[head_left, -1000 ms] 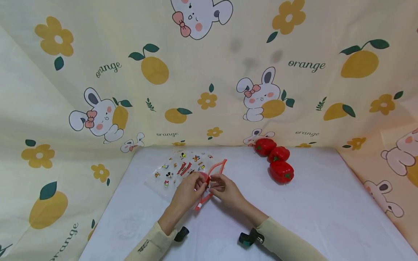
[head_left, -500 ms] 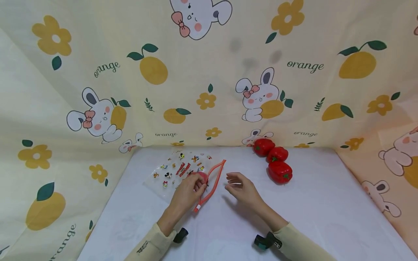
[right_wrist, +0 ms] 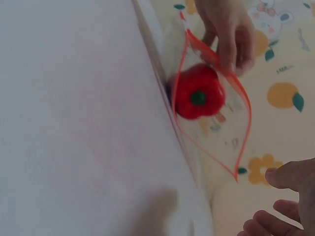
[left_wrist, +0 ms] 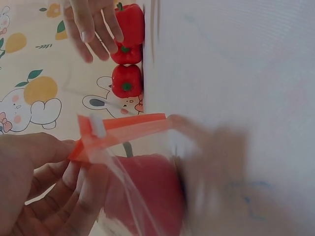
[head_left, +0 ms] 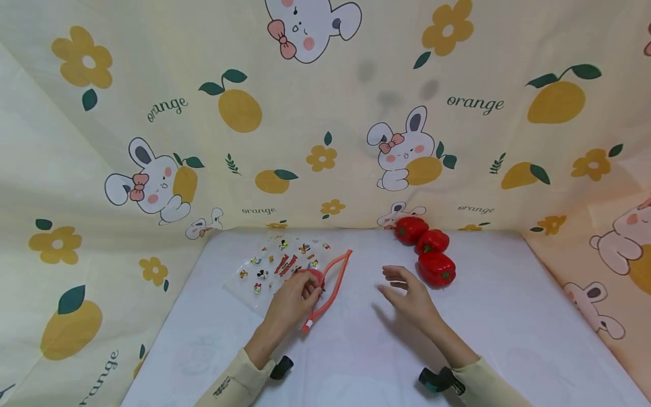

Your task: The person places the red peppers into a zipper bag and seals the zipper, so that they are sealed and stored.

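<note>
A clear zip bag (head_left: 243, 289) with cartoon prints lies on the table, its orange zip edge (head_left: 337, 289) spread into a wide mouth. My left hand (head_left: 291, 298) pinches one side of that edge between thumb and fingers. Inside the bag sits a red bell pepper (right_wrist: 199, 96) with a green stem, largely covered by the left hand in the head view. My right hand (head_left: 414, 299) is held above the table, fingers loosely bent and holding nothing. Beyond it are three more red bell peppers, a near one (head_left: 436, 269), a middle one (head_left: 432, 242) and a far one (head_left: 411, 230).
The white-covered table (head_left: 366, 362) meets a patterned cloth backdrop (head_left: 325, 113) just behind the peppers and bag. Each forearm carries a black wrist camera, one on the left (head_left: 282, 367) and one on the right (head_left: 441, 380).
My right hand has left the bag's mouth and moved right, towards the loose peppers. The bag's mouth stands wider than a second ago. My left hand has stayed at the edge.
</note>
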`<state>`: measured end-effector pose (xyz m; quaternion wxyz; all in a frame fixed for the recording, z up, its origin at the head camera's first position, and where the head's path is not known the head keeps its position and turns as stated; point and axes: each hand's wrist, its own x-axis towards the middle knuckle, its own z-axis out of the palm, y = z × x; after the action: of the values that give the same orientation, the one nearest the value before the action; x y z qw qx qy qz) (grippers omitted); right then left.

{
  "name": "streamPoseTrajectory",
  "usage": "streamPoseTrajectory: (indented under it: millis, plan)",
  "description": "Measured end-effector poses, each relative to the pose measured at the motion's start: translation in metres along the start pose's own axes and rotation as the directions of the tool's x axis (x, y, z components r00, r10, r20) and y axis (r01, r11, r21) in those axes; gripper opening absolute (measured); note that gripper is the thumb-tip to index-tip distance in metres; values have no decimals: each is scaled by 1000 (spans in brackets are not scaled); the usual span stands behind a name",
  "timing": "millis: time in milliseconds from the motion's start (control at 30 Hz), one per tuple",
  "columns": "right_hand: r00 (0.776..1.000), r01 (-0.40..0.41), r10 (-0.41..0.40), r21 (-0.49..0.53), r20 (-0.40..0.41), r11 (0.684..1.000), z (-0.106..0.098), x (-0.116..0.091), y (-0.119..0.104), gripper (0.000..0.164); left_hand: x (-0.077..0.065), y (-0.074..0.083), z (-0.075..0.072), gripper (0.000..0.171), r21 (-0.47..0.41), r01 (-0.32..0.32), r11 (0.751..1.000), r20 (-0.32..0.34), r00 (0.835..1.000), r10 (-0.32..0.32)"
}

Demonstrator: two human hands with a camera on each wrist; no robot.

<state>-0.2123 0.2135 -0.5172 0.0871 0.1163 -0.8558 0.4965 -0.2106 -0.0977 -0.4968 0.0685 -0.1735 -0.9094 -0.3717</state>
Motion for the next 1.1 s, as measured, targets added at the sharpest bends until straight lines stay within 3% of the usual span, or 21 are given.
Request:
streamPoseTrajectory:
  millis: [367,667,1100]
  plan:
    - [993,-9,-2,-94,-116,996,-37,-7,11,54,0,0,-2,9,10,-8,1000,-6,1000,8]
    - [972,-7,-42,-203,-232,979,-63,-11,17,57,0,0,-3,9,18,-6,1000,-11,1000,6]
    - [959,-122,44,-268,-279,956,-87,-3,36,75,0,0,-4,11,15,-1,1000,-12,1000,1]
